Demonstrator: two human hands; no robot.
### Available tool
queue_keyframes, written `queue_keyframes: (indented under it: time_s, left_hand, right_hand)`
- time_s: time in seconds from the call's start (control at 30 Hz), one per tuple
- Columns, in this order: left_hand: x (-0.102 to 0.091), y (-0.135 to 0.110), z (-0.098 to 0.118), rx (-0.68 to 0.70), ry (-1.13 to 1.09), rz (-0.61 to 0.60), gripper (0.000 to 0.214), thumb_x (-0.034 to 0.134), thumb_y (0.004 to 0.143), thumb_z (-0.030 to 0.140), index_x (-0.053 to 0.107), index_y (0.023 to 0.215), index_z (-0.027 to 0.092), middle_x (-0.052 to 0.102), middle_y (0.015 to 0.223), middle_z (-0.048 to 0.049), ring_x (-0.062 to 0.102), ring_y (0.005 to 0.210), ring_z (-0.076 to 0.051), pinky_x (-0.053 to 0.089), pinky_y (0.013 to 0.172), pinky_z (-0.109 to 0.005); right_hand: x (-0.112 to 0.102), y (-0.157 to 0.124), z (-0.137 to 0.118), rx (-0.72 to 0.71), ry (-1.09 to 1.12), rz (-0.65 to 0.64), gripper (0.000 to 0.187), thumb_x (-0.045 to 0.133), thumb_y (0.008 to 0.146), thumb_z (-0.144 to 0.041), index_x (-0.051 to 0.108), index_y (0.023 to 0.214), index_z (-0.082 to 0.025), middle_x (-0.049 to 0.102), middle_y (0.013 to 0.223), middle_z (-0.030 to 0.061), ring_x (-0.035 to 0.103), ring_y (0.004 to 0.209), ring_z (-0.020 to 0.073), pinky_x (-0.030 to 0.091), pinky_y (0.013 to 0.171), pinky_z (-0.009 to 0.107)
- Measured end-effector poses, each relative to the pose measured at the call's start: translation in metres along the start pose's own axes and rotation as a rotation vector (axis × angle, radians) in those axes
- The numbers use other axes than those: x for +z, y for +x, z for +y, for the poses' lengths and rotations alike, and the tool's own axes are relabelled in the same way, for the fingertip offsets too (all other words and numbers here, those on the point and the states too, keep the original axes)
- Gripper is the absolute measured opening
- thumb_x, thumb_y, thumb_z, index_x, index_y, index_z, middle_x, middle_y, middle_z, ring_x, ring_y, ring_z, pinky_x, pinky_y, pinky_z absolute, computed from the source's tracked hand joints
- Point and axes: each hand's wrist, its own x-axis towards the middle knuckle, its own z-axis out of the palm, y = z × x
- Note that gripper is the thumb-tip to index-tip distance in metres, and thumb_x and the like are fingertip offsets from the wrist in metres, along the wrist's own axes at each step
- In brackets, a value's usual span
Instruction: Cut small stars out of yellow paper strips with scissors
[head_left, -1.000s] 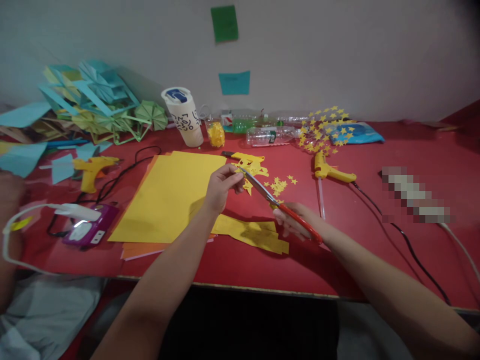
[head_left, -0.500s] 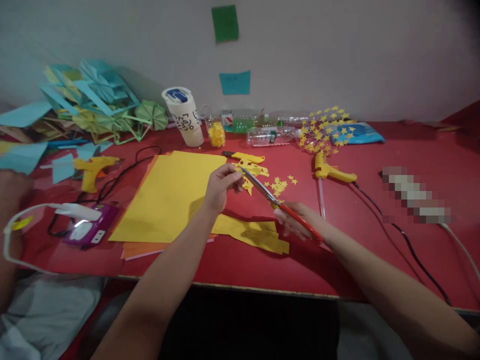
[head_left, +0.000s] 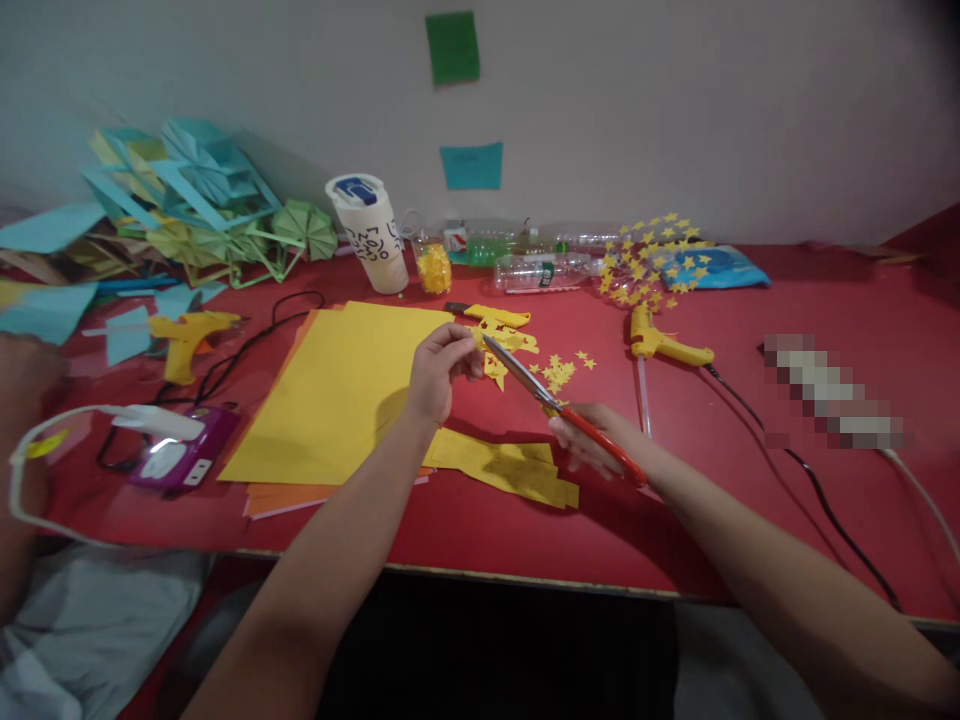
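Red-handled scissors (head_left: 596, 437) are gripped in my right hand (head_left: 589, 440), blades pointing up and left. Their tips come close to the fingers of my left hand (head_left: 442, 370), which pinches a small piece of yellow paper (head_left: 477, 338). Beneath and behind the tips lie yellow paper scraps (head_left: 517, 340) with star-shaped holes, and a yellow box cutter (head_left: 499, 315). Small cut paper stars (head_left: 556, 373) are heaped just right of the blades. Yellow paper strips (head_left: 510, 465) rest below, between my forearms. Left of my hand is a stack of yellow sheets (head_left: 322, 390) over orange ones.
A yellow glue gun (head_left: 667, 345) with its cord lies to the right, another glue gun (head_left: 184, 340) to the left by a purple power adapter (head_left: 184, 455). A tumbler (head_left: 367, 235), plastic bottles (head_left: 540, 270) and folded paper shapes (head_left: 202, 200) line the wall. Another person's arm (head_left: 26, 430) is far left.
Both hands hold nearly the same place. My left fingers have shifted very slightly at the paper, and the scissors remain beside them.
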Motion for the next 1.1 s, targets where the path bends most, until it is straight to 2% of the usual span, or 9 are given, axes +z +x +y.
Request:
queue_keyframes:
  time_s: [0.2, 0.53, 0.93, 1.1]
  left_hand:
    - [0.0003, -0.0004, 0.0007, -0.003, 0.027, 0.006, 0.009, 0.059, 0.065, 0.023, 0.052, 0.065, 0.017, 0.055, 0.048, 0.0049, 0.049, 0.040, -0.005, 0.038, 0.040, -0.018]
    - [0.0009, -0.0014, 0.0005, 0.022, 0.060, -0.054, 0.008, 0.059, 0.066, 0.021, 0.053, 0.064, 0.017, 0.054, 0.047, 0.0044, 0.049, 0.040, -0.006, 0.039, 0.041, -0.018]
    - [0.0000, -0.0015, 0.0010, 0.018, 0.088, -0.057, 0.007, 0.058, 0.066, 0.022, 0.054, 0.064, 0.017, 0.055, 0.048, 0.0042, 0.049, 0.040, -0.006, 0.040, 0.042, -0.019]
    - [0.0006, -0.0020, 0.0028, -0.012, 0.068, -0.046, 0.009, 0.059, 0.066, 0.023, 0.053, 0.063, 0.017, 0.055, 0.048, 0.0041, 0.049, 0.040, -0.006, 0.039, 0.041, -0.019]
  right_hand:
    - [-0.0015, -0.0016, -0.0034, 0.032, -0.038, -0.010, 0.046, 0.061, 0.070, -0.059, 0.042, 0.061, -0.019, 0.049, 0.044, -0.0034, 0.040, 0.030, 0.0049, 0.026, 0.027, 0.017]
    - [-0.0033, -0.0016, -0.0001, -0.021, -0.070, -0.027, 0.049, 0.059, 0.067, -0.065, 0.043, 0.063, -0.020, 0.046, 0.044, -0.0046, 0.044, 0.035, 0.0074, 0.031, 0.031, 0.019]
    - [-0.0031, -0.0039, -0.0062, -0.003, -0.046, -0.018, 0.048, 0.060, 0.069, -0.062, 0.041, 0.060, -0.019, 0.046, 0.042, -0.0051, 0.037, 0.029, 0.0039, 0.027, 0.027, 0.017]
    - [-0.0013, -0.0033, -0.0064, -0.011, -0.037, -0.013, 0.046, 0.059, 0.073, -0.060, 0.041, 0.059, -0.019, 0.047, 0.043, -0.0047, 0.036, 0.030, 0.0037, 0.030, 0.029, 0.018]
